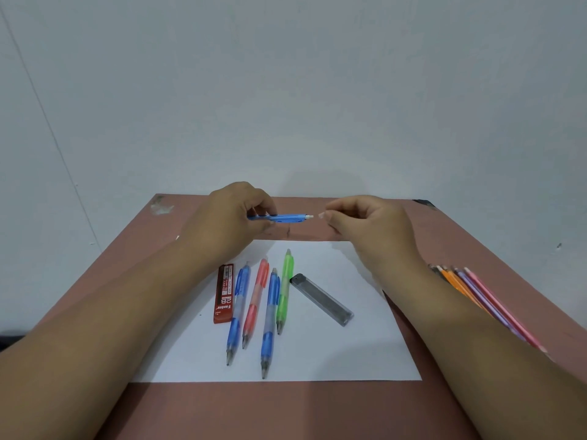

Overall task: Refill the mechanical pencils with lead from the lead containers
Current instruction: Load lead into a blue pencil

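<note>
Currently the left hand (233, 217) is gripping a blue mechanical pencil (281, 217) by its tip half, fingers curled round the barrel, holding it level above the far part of the worktop (460, 236) so that the eraser end is pointing right. The right hand (365, 220) is hovering just beside that end, its grip closed to a thumb-and-forefinger pinch on what is probably the small cap (320, 215); the piece is too small to identify with certainty. Judging by this arrangement, the pencil is being opened or closed at its rear, the end through which lead is loaded.

Nearer, four more pencils are lying on a white sheet (349, 354): a blue one (237, 309), a red one (255, 301), a second blue one (270, 319) and a green one (284, 290), all with tips pointing near, keeping their rear ends toward the working area. A red lead container (224, 293) is resting just left of them and a grey lead container (321, 299) just right, both within easy reach. Coloured pencils (489, 300) are lying at the right edge, well apart from the sheet.
</note>
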